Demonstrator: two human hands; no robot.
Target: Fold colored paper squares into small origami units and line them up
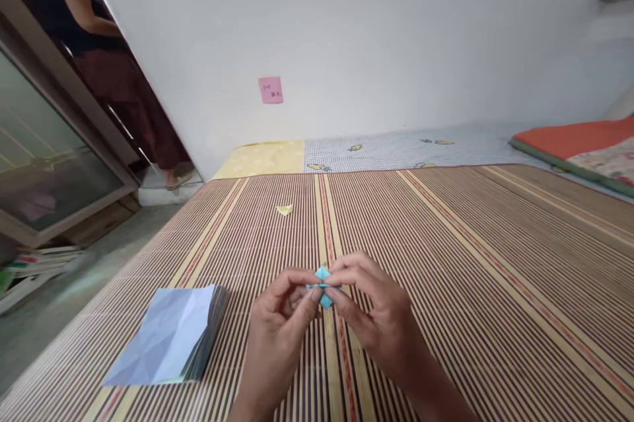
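A small piece of folded blue paper (pixel 325 301) is held between my two hands, above a striped mat (pixel 277 244). On its left side, the thumb and forefinger of my left hand (pixel 282 316) pinch it. My right hand (pixel 379 303) grips its right side the same way, thumb below and fingers above. The paper's upper and lower points show between the fingertips, while its sides are partly covered. To the left of my hands lies a thick stack of square paper (pixel 163 336), its top sheet pale blue and creased. Farther back sits a small pale yellow folded paper (pixel 284 210).
A pink note (pixel 271 90) is stuck on the white wall. Yellow and checked cloth (pixel 376 150) borders the mat's far edge. Folded orange bedding (pixel 579 141) lies at the right. At the left, a person (pixel 113 72) stands in a doorway beside a glass-panelled door (pixel 44 144).
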